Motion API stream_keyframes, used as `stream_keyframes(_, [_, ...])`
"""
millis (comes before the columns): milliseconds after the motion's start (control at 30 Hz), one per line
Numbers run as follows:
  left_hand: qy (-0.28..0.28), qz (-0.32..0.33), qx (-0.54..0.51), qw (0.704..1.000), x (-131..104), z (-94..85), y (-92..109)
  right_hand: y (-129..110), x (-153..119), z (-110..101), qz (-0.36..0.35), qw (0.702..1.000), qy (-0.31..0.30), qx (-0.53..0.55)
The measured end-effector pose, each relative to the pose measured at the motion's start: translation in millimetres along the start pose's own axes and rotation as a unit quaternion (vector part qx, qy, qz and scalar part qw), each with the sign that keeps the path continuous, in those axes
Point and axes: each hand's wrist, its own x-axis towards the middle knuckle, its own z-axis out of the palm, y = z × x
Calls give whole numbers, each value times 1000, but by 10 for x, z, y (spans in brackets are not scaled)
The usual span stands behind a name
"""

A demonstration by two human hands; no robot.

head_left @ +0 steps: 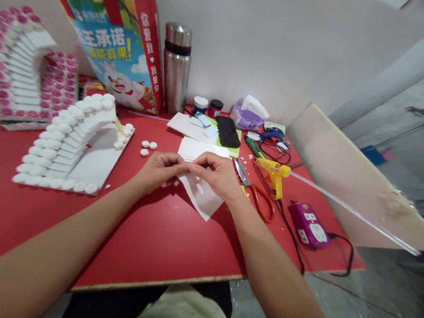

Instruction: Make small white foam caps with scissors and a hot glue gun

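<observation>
My left hand [165, 169] and my right hand [216, 175] meet above the red table, thumbs and fingertips pinched together. Whatever sits between the fingertips is hidden by them. Under and just in front of the hands lies a thin white paper sheet [206, 203], one corner pointing toward me. Behind them is a stack of white paper [200, 148]. Several small white puffs [144, 152] rest left of my left hand. Pliers-like cutters with orange handles [262, 201] lie close to my right hand.
At left stand a white stepped model edged with puffs [63, 148] and a pink-and-white one [25, 68]. A steel flask [176, 69] stands behind. A yellow glue gun [274, 173] with a long clear stick and a purple power socket [309, 225] are on the right.
</observation>
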Motion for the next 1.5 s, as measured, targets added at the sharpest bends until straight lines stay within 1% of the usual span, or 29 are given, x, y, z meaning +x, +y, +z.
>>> stream_keyframes(100, [2,-8,-15,1000,4,-11,-35,21,3,11,-3,1000,-6,-14])
stream_keyframes(267, [5,-21,-76,997,18,-9,-91,54,7,52,-32,998,-3,-50])
stream_keyframes(300, [3,-25,-87,996,20,-6,-89,63,12,45,-44,997,5,-64])
stream_keyframes(400, [-5,-33,-119,992,24,-5,-69,81,35,-32,-69,990,54,-111])
stream_keyframes(433, [-5,-32,-129,991,26,-10,-62,81,42,-67,-61,990,62,-111])
stream_keyframes(467, [-5,-29,-138,990,28,-17,-58,79,47,-101,-43,993,56,-99])
stream_keyframes(533, [-2,-17,-148,989,34,-35,-56,69,49,-148,15,998,9,-63])
stream_keyframes(600, [1,-5,-147,989,42,-56,-56,60,42,-160,76,995,-45,-36])
stream_keyframes(633, [2,-2,-141,990,46,-66,-56,59,37,-156,102,993,-61,-27])
stream_keyframes(733, [16,9,-117,993,54,-92,-46,66,27,-137,162,985,-60,23])
stream_keyframes(800, [13,13,-91,996,56,-107,-36,74,27,-138,179,981,-48,56])
stream_keyframes(867, [-9,3,-61,998,55,-119,-33,77,30,-151,180,981,-46,65])
stream_keyframes(933, [-38,-15,-43,998,54,-128,-40,79,34,-170,169,983,-46,49])
stream_keyframes(1033, [-70,-31,-59,995,53,-133,-63,88,38,-191,149,988,-42,17])
stream_keyframes(1133, [-64,-23,-96,993,56,-128,-73,101,38,-198,145,988,-34,37])
stream_keyframes(1200, [-51,-7,-120,991,56,-120,-61,102,40,-201,141,987,-29,77])
stream_keyframes(1300, [-47,8,-165,985,51,-117,-25,95,43,-219,118,983,-25,137])
stream_keyframes(1400, [-51,3,-204,978,52,-139,0,93,42,-252,117,978,-23,172])
stream_keyframes(1500, [-70,6,-223,972,61,-177,9,107,37,-280,125,977,-21,172])
